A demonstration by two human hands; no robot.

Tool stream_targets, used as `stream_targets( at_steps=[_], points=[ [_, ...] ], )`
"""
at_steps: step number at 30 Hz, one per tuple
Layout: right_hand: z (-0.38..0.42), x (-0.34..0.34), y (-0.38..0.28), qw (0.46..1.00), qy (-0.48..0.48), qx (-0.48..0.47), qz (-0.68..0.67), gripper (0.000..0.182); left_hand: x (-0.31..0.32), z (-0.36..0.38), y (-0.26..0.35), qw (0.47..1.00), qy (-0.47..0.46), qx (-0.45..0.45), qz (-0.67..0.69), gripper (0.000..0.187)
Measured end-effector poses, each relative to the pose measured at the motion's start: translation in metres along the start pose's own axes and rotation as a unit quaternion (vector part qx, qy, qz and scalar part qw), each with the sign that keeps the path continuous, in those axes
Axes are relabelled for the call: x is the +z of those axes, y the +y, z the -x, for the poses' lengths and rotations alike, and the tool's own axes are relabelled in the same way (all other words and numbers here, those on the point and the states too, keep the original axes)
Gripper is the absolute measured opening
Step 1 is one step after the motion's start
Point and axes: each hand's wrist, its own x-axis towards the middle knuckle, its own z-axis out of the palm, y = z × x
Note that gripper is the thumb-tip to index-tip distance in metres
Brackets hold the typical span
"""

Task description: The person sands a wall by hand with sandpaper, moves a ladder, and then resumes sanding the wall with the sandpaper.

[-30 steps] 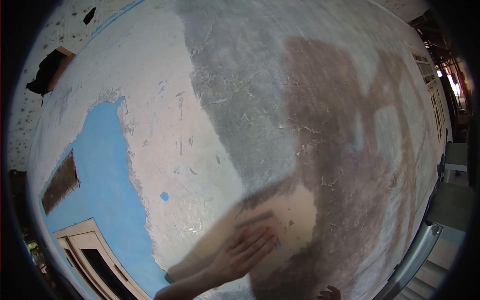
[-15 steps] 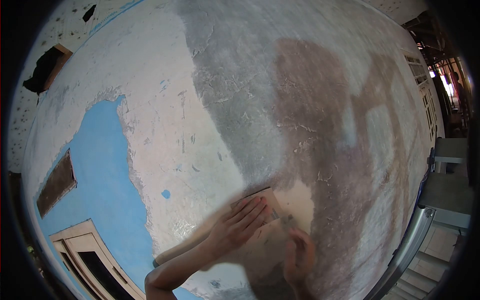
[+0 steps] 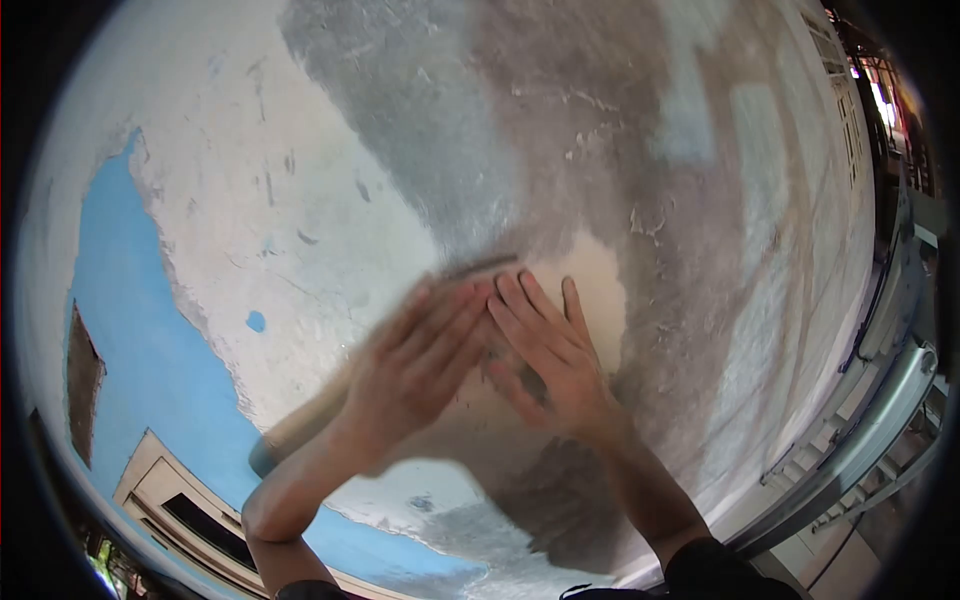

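Observation:
Both hands press side by side on a flat sanding block or board (image 3: 515, 375) held against a wall (image 3: 330, 200) with white, grey and brownish patches. My left hand (image 3: 415, 360) lies over its left part, fingers stretched and blurred. My right hand (image 3: 550, 360) rests flat on the right part, its fingers spread and the tips close to the left hand's fingers. The block's dark upper edge shows above the fingers; most of the rest is covered. A cream patch (image 3: 600, 295) lies just right of the hands.
Blue paint (image 3: 130, 290) covers the wall's left side, with a wooden frame (image 3: 165, 490) at lower left. A metal rail (image 3: 880, 410) and ladder-like steps stand at the right. Window grilles (image 3: 845, 100) show at upper right.
My right hand has moved up and left onto the block, beside my left hand. The view has shifted, so the wall appears further up and left.

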Motion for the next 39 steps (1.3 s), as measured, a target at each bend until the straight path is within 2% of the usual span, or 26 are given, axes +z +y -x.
stream_targets(
  at_steps=[5,11,14,17,20,23,26,29,32,36,39],
  points=[
    [-0.018,0.008,0.005,0.994,0.011,0.025,0.104,0.055,-0.003,-0.029,-0.009,0.998,0.004,-0.021,-0.061,0.044],
    [0.025,0.013,-0.023,0.987,-0.050,0.114,0.105,0.061,0.020,-0.006,0.031,0.996,-0.013,-0.073,-0.055,0.052],
    [0.006,0.007,-0.027,0.990,-0.050,0.105,0.079,0.063,0.010,-0.018,0.020,0.997,-0.010,-0.060,-0.057,0.054],
    [-0.021,0.013,-0.020,0.993,0.000,0.083,0.082,0.067,0.009,-0.040,0.000,0.998,0.015,-0.039,-0.050,0.055],
    [-0.017,0.013,-0.018,0.998,-0.003,0.066,0.022,0.070,0.011,-0.035,0.006,0.998,0.005,-0.060,-0.006,0.057],
    [0.013,0.012,-0.028,0.992,-0.046,0.109,-0.043,0.070,0.023,-0.012,0.036,0.996,-0.034,-0.086,0.006,0.058],
    [0.003,0.017,-0.029,0.994,-0.038,0.092,-0.035,0.072,0.021,-0.015,0.029,0.997,-0.008,-0.039,-0.064,0.058],
    [-0.031,0.022,-0.014,0.997,0.054,0.044,-0.011,0.072,0.006,-0.034,0.015,0.992,-0.058,-0.054,-0.095,0.062],
    [-0.039,0.033,-0.008,0.996,0.082,0.033,0.018,0.074,0.014,-0.035,0.005,0.991,-0.033,-0.062,-0.111,0.064],
    [0.004,0.034,-0.011,0.998,0.016,0.058,-0.023,0.077,0.019,-0.020,0.036,0.994,-0.062,-0.066,-0.064,0.059],
    [0.014,0.037,-0.016,0.996,0.005,0.081,-0.027,0.078,0.027,-0.012,0.035,0.997,-0.018,-0.047,-0.066,0.057]
  ],
)
